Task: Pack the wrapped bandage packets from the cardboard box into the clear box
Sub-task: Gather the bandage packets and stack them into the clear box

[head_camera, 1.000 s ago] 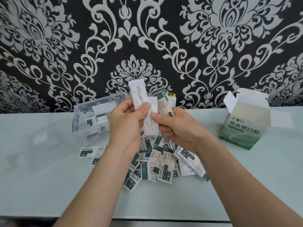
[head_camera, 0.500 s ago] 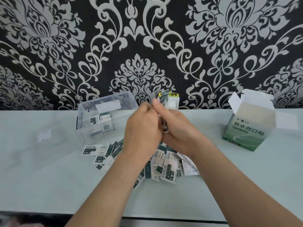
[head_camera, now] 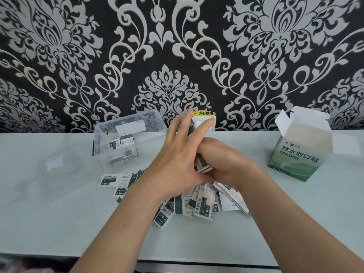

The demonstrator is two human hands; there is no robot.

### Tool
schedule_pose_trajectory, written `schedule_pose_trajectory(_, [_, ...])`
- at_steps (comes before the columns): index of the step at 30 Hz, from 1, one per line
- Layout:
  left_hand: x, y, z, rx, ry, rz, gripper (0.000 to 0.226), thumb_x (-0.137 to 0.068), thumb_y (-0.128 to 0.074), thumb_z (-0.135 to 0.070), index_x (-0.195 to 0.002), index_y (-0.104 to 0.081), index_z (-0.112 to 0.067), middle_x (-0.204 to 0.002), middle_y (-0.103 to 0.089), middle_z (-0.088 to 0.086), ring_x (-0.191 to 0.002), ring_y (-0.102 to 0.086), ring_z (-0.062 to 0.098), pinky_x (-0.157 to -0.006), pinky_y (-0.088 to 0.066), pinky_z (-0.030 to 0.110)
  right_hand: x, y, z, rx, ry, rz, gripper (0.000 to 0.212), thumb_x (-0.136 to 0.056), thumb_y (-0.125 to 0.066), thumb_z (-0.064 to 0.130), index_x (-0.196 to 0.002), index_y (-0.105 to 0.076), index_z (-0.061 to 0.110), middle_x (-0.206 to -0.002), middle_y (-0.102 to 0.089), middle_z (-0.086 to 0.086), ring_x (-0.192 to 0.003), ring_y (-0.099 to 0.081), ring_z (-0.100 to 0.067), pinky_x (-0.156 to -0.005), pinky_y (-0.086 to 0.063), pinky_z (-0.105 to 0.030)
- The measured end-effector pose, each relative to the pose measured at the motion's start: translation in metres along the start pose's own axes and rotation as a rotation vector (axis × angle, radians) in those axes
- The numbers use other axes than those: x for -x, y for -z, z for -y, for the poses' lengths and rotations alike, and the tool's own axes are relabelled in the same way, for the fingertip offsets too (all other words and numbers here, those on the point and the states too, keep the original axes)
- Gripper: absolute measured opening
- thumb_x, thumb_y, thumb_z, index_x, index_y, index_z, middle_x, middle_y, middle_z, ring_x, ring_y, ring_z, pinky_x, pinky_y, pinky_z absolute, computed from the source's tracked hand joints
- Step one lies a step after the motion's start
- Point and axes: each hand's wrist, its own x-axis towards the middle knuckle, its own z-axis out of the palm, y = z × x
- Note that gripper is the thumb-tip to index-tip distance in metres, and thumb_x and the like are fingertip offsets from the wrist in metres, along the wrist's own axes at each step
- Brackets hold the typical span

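Note:
My right hand grips a stack of white-and-green bandage packets held on edge above the table. My left hand lies flat against the left side of that stack, fingers straight and pointing up. Below both hands a loose pile of packets is spread on the table, with a few more packets to the left. The clear box stands open at the back left with several packets inside. The green-and-white cardboard box stands at the right, flaps open.
A pale table runs to a front edge near the bottom. A clear lid lies left of the clear box. A white socket with a yellow warning label sits on the patterned wall behind my hands.
My left hand let go of the single packet it pinched and now presses flat against the stack. The stack in my right hand has been gathered tighter and stands more upright.

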Motion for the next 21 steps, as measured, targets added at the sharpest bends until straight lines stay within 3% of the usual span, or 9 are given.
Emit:
schedule_pose_trajectory(2, [0.0,-0.001,0.005,-0.018,-0.004,-0.024,0.097,-0.068,-0.084,-0.036,-0.14,-0.021,-0.05,-0.157,0.015,-0.019,-0.146,0.016,0.009,-0.107,-0.015,0.027,0.003,0.0,0.0,0.086,0.003,0.04,0.017,-0.09,-0.042,0.004,-0.094,-0.057,-0.002,-0.075,-0.056,-0.015,-0.067,-0.056,-0.021,-0.062,-0.046,-0.036])
schedule_pose_trajectory(4, [0.0,0.0,0.012,0.011,0.029,-0.091,0.082,-0.066,-0.084,-0.031,-0.13,-0.035,-0.045,-0.155,-0.002,-0.018,-0.144,-0.018,0.015,-0.1,-0.032,0.022,0.005,0.001,0.002,0.082,-0.011,0.058,0.006,-0.086,-0.047,0.0,-0.087,-0.05,0.005,-0.067,-0.048,-0.01,-0.062,-0.05,-0.016,-0.061,-0.047,-0.034])
schedule_pose_trajectory(6, [0.0,0.002,0.013,0.025,0.069,-0.133,0.073,-0.063,-0.083,-0.027,-0.12,-0.041,-0.043,-0.142,-0.018,-0.017,-0.113,-0.049,0.014,-0.082,-0.042,0.021,0.005,0.002,0.002,0.055,-0.011,0.075,0.007,-0.085,-0.05,-0.001,-0.086,-0.049,0.006,-0.068,-0.05,-0.008,-0.064,-0.053,-0.015,-0.061,-0.049,-0.03])
schedule_pose_trajectory(7, [0.0,0.002,0.013,0.018,0.075,-0.141,0.071,-0.062,-0.084,-0.028,-0.117,-0.042,-0.041,-0.135,-0.021,-0.016,-0.104,-0.051,0.013,-0.078,-0.044,0.024,0.005,0.002,0.002,0.062,-0.004,0.077,0.007,-0.085,-0.051,-0.001,-0.088,-0.051,0.005,-0.072,-0.053,-0.009,-0.068,-0.056,-0.016,-0.061,-0.051,-0.029])
schedule_pose_trajectory(10, [0.0,0.002,0.011,-0.026,0.06,-0.151,0.069,-0.064,-0.082,-0.036,-0.12,-0.041,-0.039,-0.122,-0.025,-0.014,-0.11,-0.045,0.013,-0.081,-0.047,0.028,0.005,-0.001,0.003,0.1,0.054,0.064,0.013,-0.085,-0.049,-0.003,-0.092,-0.058,0.004,-0.081,-0.058,-0.014,-0.078,-0.06,-0.022,-0.063,-0.052,-0.032])
schedule_pose_trajectory(14, [0.003,0.005,0.008,0.173,0.118,-0.14,0.1,-0.063,-0.083,-0.043,-0.142,-0.021,-0.041,-0.13,-0.03,-0.015,-0.116,-0.041,0.002,-0.087,-0.038,0.019,0.007,0.0,0.008,0.279,0.157,-0.1,0.022,-0.088,-0.046,0.001,-0.076,-0.06,0.013,-0.062,-0.051,-0.006,-0.056,-0.047,-0.017,-0.057,-0.039,-0.03])
schedule_pose_trajectory(16, [0.006,0.007,0.003,0.068,0.139,-0.136,0.103,-0.066,-0.082,-0.048,-0.143,-0.013,-0.042,-0.133,-0.033,-0.015,-0.114,-0.041,0.002,-0.084,-0.037,0.021,0.01,0.011,0.01,0.446,0.186,-0.164,0.017,-0.094,-0.048,0.014,-0.084,-0.062,0.012,-0.063,-0.049,-0.002,-0.052,-0.041,-0.013,-0.055,-0.034,-0.028])
schedule_pose_trajectory(18, [0.01,0.006,-0.002,-0.113,0.17,-0.048,0.096,-0.071,-0.076,-0.057,-0.142,-0.013,-0.04,-0.133,-0.041,-0.012,-0.108,-0.046,0.008,-0.083,-0.042,0.029,0.014,0.027,0.009,0.608,0.183,-0.165,0.024,-0.095,-0.052,0.023,-0.075,-0.056,0.011,-0.063,-0.045,-0.002,-0.048,-0.035,-0.011,-0.047,-0.031,-0.024])
schedule_pose_trajectory(21, [0.017,-0.005,-0.009,-0.31,0.213,0.155,0.085,-0.073,-0.065,-0.069,-0.137,-0.026,-0.03,-0.121,-0.055,-0.007,-0.104,-0.054,0.016,-0.082,-0.05,0.037,0.02,0.046,0.002,0.782,0.139,-0.167,0.034,-0.096,-0.053,0.032,-0.073,-0.054,0.007,-0.059,-0.043,0.001,-0.046,-0.035,-0.011,-0.045,-0.032,-0.022])
